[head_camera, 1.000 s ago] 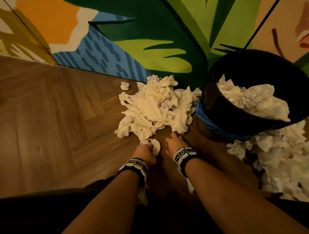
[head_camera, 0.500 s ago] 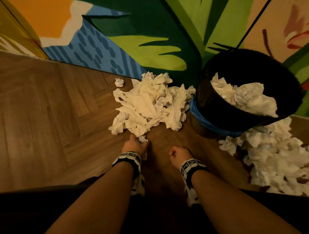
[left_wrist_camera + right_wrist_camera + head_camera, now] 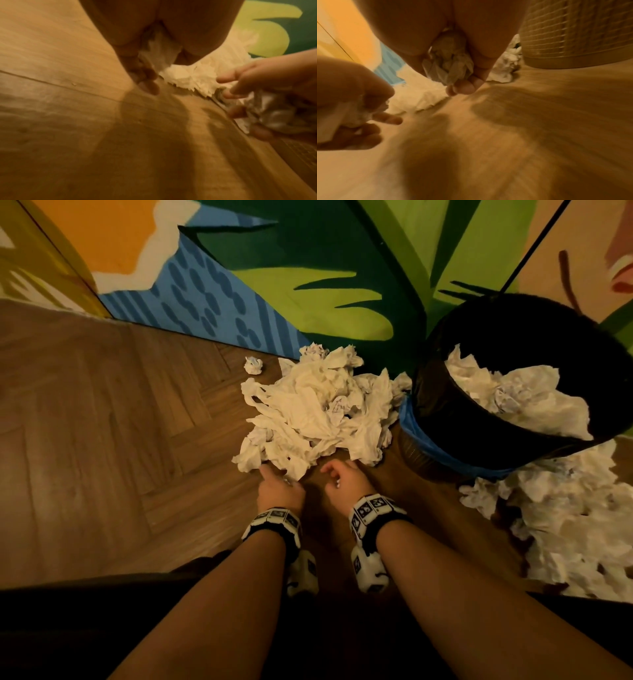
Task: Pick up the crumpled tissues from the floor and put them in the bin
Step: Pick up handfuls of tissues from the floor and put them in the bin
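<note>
Tissues (image 3: 317, 412) heaped at the bin's (image 3: 479, 436) nine o'clock; left hand (image 3: 279, 491) and right hand (image 3: 344, 479) each clutch a wad.

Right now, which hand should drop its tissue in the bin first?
Probably the right hand. It already grips a crumpled tissue and sits on the bin's side. The left hand holds a tissue too, but it is farther from the bin, at the floor pile.
</note>
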